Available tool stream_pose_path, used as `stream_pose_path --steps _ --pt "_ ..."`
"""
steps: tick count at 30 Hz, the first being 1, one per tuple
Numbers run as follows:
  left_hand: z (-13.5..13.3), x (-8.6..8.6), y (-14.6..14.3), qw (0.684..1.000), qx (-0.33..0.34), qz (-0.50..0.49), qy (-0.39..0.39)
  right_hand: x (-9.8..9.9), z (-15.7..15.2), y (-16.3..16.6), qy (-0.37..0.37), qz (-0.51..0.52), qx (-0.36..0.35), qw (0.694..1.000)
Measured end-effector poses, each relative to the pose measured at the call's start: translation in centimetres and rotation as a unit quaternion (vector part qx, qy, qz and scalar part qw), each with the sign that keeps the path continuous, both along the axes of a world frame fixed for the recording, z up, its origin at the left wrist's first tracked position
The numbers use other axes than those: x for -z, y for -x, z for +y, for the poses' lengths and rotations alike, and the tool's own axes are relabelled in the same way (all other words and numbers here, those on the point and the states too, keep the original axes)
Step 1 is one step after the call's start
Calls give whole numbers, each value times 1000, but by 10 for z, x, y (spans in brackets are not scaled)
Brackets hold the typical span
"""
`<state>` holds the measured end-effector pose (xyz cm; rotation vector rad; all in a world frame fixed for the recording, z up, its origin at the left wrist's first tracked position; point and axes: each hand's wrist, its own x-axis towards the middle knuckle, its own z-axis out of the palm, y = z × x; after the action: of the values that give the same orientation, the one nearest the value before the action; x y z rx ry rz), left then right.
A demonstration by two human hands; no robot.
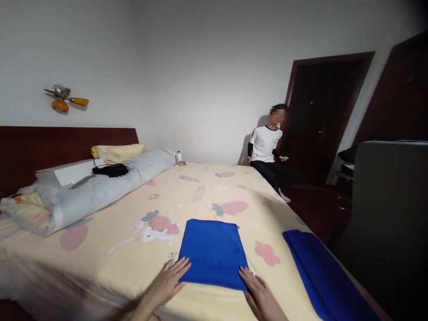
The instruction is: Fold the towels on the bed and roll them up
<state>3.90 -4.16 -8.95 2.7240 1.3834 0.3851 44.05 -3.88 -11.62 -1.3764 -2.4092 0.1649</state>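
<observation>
A folded blue cloth (213, 253) lies flat on the bed's yellow cartoon-print sheet (187, 196), near the front edge. My left hand (168, 281) rests open beside its near left corner, fingertips touching the cloth's edge. At the near right corner my right hand (261, 294) lies open and flat, fingers stretched against the cloth. Neither hand holds anything.
A second blue cloth (323, 276) lies along the bed's right edge. A rolled grey quilt (100, 187), a pillow, a white box and a black item sit by the dark headboard (50, 147). A person (267, 147) sits at the far right corner near a dark doorway. A grey chair back (388, 214) stands right.
</observation>
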Motion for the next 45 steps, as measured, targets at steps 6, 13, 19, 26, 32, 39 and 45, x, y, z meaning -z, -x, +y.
stream_pose_path --steps 6,13,19,26,32,39,45 --pt "0 3 13 998 -1 -19 -58 -3 6 2 -73 20 -8 997" --pt "-20 -3 16 988 -55 -138 39 -47 -29 7 35 150 36 987" --pt "-17 4 4 921 -181 -335 83 -47 -21 2 130 306 30 943" --pt "2 24 -16 923 -279 -248 -98 -12 9 8 -31 192 164 967" --pt "-17 2 -67 981 -113 -100 -125 -15 -6 53 -116 90 58 987" --pt "-22 -5 -72 1000 -8 -12 1 -18 -18 60 -2 27 -73 997" --pt "-25 2 -23 998 -54 -17 -4 -19 -15 6 36 54 -11 998"
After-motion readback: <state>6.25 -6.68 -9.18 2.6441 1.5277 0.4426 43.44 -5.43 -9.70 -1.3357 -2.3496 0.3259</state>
